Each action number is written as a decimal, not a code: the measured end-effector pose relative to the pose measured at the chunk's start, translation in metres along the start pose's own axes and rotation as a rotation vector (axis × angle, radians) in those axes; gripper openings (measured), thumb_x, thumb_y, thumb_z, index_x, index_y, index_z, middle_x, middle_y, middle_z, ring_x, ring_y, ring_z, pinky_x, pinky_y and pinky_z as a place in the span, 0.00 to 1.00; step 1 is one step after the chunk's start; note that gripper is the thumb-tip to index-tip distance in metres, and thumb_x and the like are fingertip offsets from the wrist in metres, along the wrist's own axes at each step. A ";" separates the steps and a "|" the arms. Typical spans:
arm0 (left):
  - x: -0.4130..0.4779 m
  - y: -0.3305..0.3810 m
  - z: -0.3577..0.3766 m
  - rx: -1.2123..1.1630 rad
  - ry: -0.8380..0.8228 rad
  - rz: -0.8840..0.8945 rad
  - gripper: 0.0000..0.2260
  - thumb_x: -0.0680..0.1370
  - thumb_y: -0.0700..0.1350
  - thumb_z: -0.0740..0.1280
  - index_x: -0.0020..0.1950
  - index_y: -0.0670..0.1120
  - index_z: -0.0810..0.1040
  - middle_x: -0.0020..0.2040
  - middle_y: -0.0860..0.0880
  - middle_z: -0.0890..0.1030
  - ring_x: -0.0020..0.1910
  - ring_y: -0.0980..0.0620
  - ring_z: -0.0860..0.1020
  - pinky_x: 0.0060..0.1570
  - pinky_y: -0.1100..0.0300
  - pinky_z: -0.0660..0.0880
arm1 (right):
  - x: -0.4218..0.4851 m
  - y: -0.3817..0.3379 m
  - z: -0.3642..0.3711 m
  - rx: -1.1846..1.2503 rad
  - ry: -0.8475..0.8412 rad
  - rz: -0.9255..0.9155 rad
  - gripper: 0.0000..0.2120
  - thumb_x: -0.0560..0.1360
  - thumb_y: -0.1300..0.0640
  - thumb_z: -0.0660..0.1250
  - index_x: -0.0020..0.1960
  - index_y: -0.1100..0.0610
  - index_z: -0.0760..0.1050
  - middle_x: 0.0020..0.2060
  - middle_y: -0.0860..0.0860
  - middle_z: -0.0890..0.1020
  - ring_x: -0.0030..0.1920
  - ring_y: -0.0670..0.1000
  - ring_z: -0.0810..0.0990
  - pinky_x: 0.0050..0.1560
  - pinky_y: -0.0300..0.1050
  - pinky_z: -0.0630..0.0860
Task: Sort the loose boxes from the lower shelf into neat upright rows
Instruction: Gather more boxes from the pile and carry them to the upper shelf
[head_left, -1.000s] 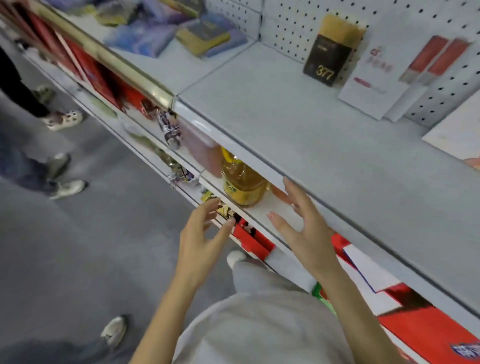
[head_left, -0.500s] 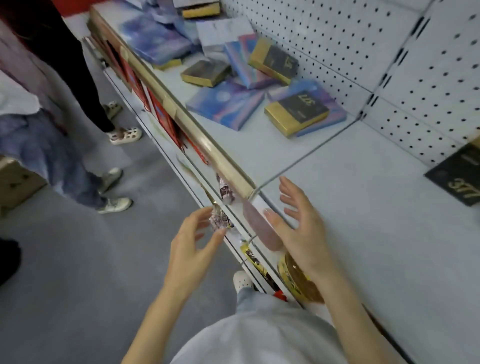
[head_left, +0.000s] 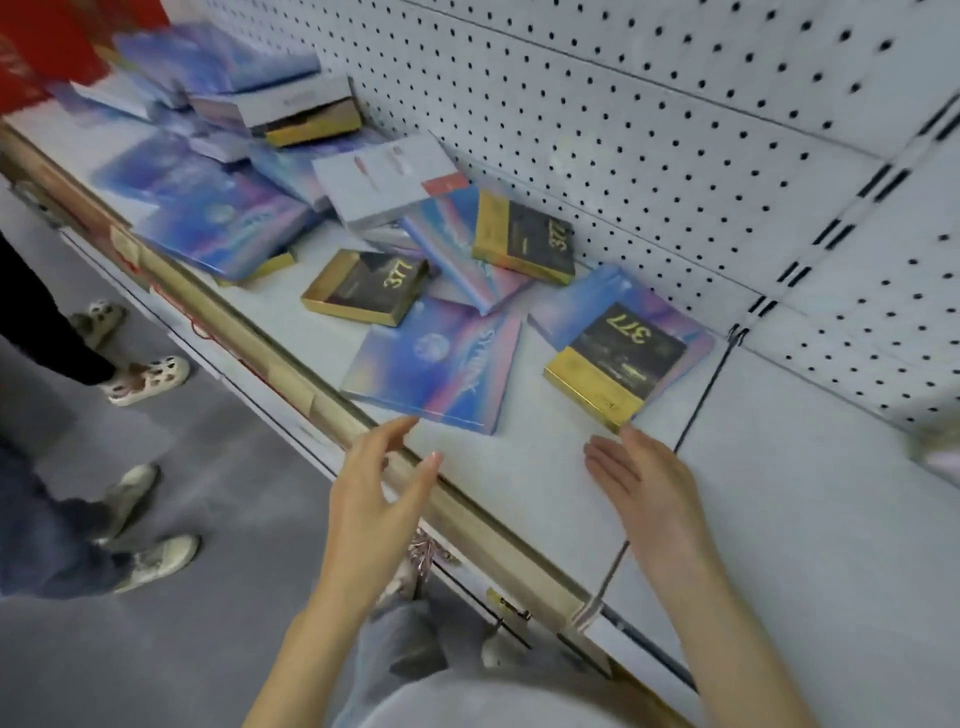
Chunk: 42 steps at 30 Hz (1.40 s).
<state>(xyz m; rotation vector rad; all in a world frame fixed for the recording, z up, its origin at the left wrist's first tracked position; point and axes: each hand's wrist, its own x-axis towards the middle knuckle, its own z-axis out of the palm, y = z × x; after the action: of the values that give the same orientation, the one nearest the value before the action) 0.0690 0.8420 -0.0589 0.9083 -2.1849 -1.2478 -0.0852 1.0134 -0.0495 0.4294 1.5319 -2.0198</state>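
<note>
Fingers (head_left: 397, 431) of left hand (head_left: 374, 499): relaxed, slightly parted, empty, tips at near corner of blue box (head_left: 434, 364). Fingers (head_left: 608, 460) of right hand (head_left: 649, 493): straight, together, empty, beside gold-and-black box (head_left: 618, 364). Apparently poised to gather. Loose boxes (head_left: 363, 280): flat, overlapping on shelf (head_left: 519, 483); none upright.

Pale shelf (head_left: 524, 483) under scattered boxes (head_left: 434, 371)

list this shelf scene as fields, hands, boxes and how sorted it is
left hand: open, fingers by the near blue box
right hand: open, fingertips by the black-and-gold box
grip: none on any box
other boxes: flat or tilted, overlapping, scattered on the shelf
upright rows: none yet
backing: pegboard
</note>
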 end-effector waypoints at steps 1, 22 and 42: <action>0.019 -0.004 -0.007 0.040 -0.045 0.044 0.19 0.73 0.58 0.65 0.61 0.53 0.76 0.56 0.57 0.77 0.56 0.62 0.74 0.56 0.74 0.66 | 0.004 0.001 0.009 0.064 0.032 0.007 0.09 0.80 0.58 0.63 0.56 0.62 0.74 0.50 0.61 0.80 0.53 0.55 0.81 0.49 0.42 0.77; 0.148 0.019 -0.050 -0.662 -0.501 -0.402 0.18 0.70 0.53 0.68 0.57 0.48 0.77 0.52 0.48 0.84 0.54 0.49 0.81 0.56 0.50 0.77 | -0.039 0.027 0.136 -0.093 -0.019 -0.166 0.11 0.76 0.56 0.62 0.50 0.57 0.83 0.44 0.56 0.85 0.41 0.52 0.81 0.43 0.43 0.78; 0.160 0.017 -0.062 -0.477 -0.485 -0.486 0.09 0.77 0.49 0.65 0.48 0.44 0.80 0.42 0.43 0.85 0.39 0.48 0.83 0.37 0.59 0.80 | -0.016 0.006 0.146 -0.498 -0.238 0.025 0.11 0.78 0.55 0.65 0.60 0.49 0.76 0.53 0.49 0.84 0.51 0.48 0.83 0.48 0.45 0.81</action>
<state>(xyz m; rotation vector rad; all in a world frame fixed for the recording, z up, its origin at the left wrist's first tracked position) -0.0032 0.6959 -0.0032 1.0382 -1.8855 -2.3063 -0.0575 0.8767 -0.0023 0.0089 1.7827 -1.5275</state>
